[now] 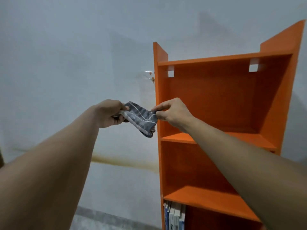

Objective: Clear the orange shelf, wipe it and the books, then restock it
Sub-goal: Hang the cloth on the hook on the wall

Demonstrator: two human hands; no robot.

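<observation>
Beside the orange shelf [216, 100], left hand [108, 113] and right hand [172, 112] pinching a grey cloth [141, 118] between them, books [174, 216] in lowest compartment

A plain pale blue-grey wall [66, 47] fills most of the frame, lit softly and evenly with no lamp or window in view. Low in the centre-left, a wavy brownish-yellow stain [119, 162] runs roughly level across the paint. At the bottom centre, a strip of grey speckled floor [116, 223] meets the wall. The orange shelf [216, 100] stands against the wall on the right side of the frame. Two square holes [253, 68] near the top of its back panel show the wall behind. Just left of its upper side panel, a small clear plastic piece [147, 77] is stuck to the wall. A faint grey shadow [216, 25] lies on the wall at upper right.
</observation>
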